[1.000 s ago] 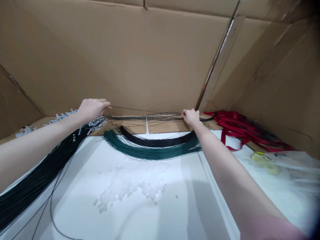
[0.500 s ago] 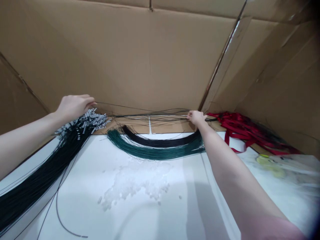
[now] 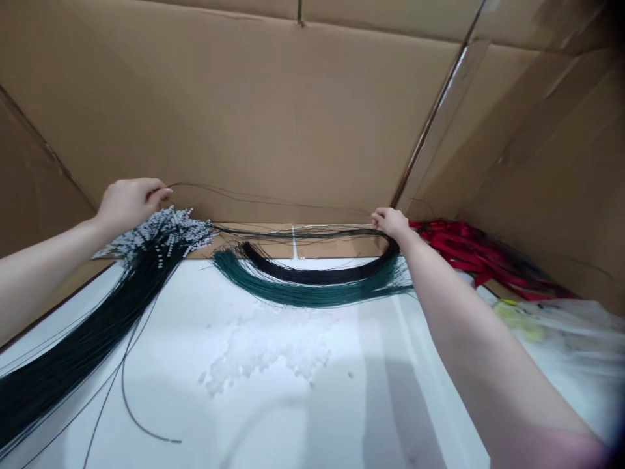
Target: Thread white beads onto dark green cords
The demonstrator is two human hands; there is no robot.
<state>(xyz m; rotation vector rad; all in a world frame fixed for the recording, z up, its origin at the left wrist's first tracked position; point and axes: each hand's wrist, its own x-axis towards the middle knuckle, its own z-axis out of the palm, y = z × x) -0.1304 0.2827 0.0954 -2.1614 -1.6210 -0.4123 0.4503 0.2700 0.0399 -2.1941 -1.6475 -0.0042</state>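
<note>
My left hand point(image 3: 133, 198) pinches the end of a thin dark cord point(image 3: 234, 191) above a thick bundle of dark cords point(image 3: 105, 322) tipped with small white beads point(image 3: 163, 231). That cord runs in a loose double line across to my right hand point(image 3: 390, 223), whose fingers are closed around its other end. Beneath it, several loose dark cords point(image 3: 293, 232) stretch along the back edge. Near my right wrist end two curved bundles, one black point(image 3: 312, 275) and one dark green point(image 3: 303, 296), lying on the white table.
Small translucent white pieces point(image 3: 263, 355) lie scattered mid-table. Red ribbon point(image 3: 469, 247) is heaped at the back right, with a clear plastic bag point(image 3: 566, 326) in front of it. Tall cardboard walls point(image 3: 234, 117) stand at the back and sides of the white table point(image 3: 273, 430).
My left hand has moved slightly left and up, and my right hand slightly right. The pinched cord has lifted away from the other loose cords.
</note>
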